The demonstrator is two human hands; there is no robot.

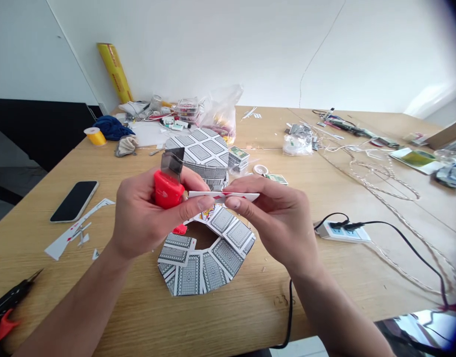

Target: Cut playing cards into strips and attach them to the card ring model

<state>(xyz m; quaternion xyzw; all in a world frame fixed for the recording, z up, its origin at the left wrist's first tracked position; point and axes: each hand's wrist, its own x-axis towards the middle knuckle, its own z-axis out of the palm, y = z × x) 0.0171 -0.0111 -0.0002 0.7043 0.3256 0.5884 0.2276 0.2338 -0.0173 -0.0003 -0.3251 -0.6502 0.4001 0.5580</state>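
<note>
A: Fingers first. What do I log from my remote feed?

B: Left hand [142, 213]: I see thumb and forefinger clamped on one end of a playing card [219, 195], nearly edge-on, white with red marks. The same hand grips a red glue gun [168, 191], nozzle just beside the card's left end — whether they touch, I cannot tell.

A: Right hand [278, 218]?

B: Thumb and forefinger clamped on the card's other end. I note the card roughly level, in the air above a ring of playing cards [191, 272], mostly backs up, on the wooden table [139, 312].

A: Further out?

B: Behind the hands, a round drum faced with card backs [205, 144]; just right of it a small card stack [238, 157], then a white tape roll [260, 169]. On my left, a smartphone [75, 201], with card offcuts [60, 242] near it. On my right, a power strip [343, 231] — two black plugs seated. Far left, a yellow roll [115, 72] leans on the wall.
</note>
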